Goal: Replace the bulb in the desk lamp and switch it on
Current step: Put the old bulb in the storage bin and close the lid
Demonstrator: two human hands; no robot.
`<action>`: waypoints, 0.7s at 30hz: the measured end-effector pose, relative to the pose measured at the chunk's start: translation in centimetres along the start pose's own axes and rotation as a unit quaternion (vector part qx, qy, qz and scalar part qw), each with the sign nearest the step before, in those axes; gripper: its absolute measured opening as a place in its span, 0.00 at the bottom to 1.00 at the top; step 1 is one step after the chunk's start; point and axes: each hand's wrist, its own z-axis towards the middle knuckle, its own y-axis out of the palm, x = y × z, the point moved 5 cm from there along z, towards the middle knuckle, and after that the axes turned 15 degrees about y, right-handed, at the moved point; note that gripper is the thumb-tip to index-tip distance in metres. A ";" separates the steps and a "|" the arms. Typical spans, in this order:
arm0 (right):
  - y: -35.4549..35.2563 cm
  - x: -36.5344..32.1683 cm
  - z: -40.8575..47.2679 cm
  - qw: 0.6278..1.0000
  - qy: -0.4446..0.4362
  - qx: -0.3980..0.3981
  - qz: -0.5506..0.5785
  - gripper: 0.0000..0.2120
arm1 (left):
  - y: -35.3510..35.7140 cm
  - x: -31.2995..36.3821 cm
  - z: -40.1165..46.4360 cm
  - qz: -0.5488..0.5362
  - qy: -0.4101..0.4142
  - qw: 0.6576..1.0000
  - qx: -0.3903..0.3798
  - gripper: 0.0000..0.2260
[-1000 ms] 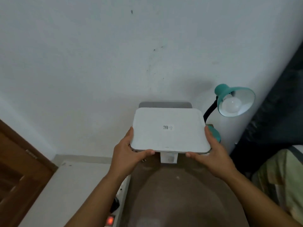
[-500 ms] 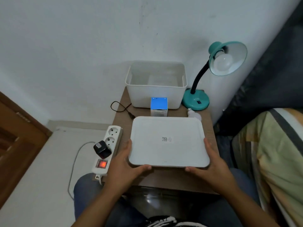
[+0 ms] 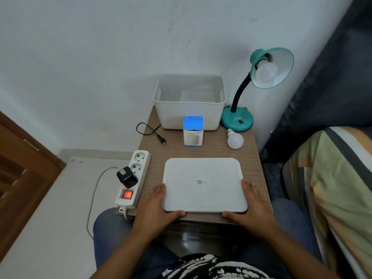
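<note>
Both hands gripped one white lid [image 3: 203, 184]: left hand [image 3: 156, 206] on its left edge, right hand [image 3: 251, 208] on its right edge, thumbs curled along the near rim, fingers laid along the sides; the lid lay flat on the near half of the wooden bedside table [image 3: 251, 158], a small code label at its centre. Striped bedding [image 3: 332, 178], right of the table. Wooden door [image 3: 20, 168], far left. White storage bin [image 3: 189, 101], open-topped, stood at the table's back edge against the wall. Teal desk lamp [image 3: 237, 119], just beside the bin at the back right corner; round base on the table, black gooseneck rising, shade tilted toward the camera with a white bulb [image 3: 266, 73] seated in it, unlit. White power strip [image 3: 133, 178], lay along the table's left edge, its red switch glowing, a black adapter [image 3: 127, 177] plugged into it. Blue-and-white carton [image 3: 193, 130], upright, touching or just in front of the bin's front wall. Spare white bulb [image 3: 235, 139], lay on its side on the table, near the lamp base, apart from the lid. Black cord with plug [image 3: 161, 138], loose on the table left of the carton, not inserted in the strip.
</note>
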 end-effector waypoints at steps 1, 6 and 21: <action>0.1 0.1 0.0 1.000 -0.004 0.001 -0.009 0.54 | 0.2 -0.1 0.0 0.010 0.003 1.000 -0.006 0.50; 1.3 0.9 0.4 0.998 0.007 0.008 -0.057 0.57 | 0.9 -0.2 -0.1 0.034 0.013 0.999 -0.010 0.49; -5.6 -4.4 9.5 0.991 0.026 0.120 0.055 0.31 | -8.3 3.1 9.2 -0.072 0.048 0.988 0.131 0.35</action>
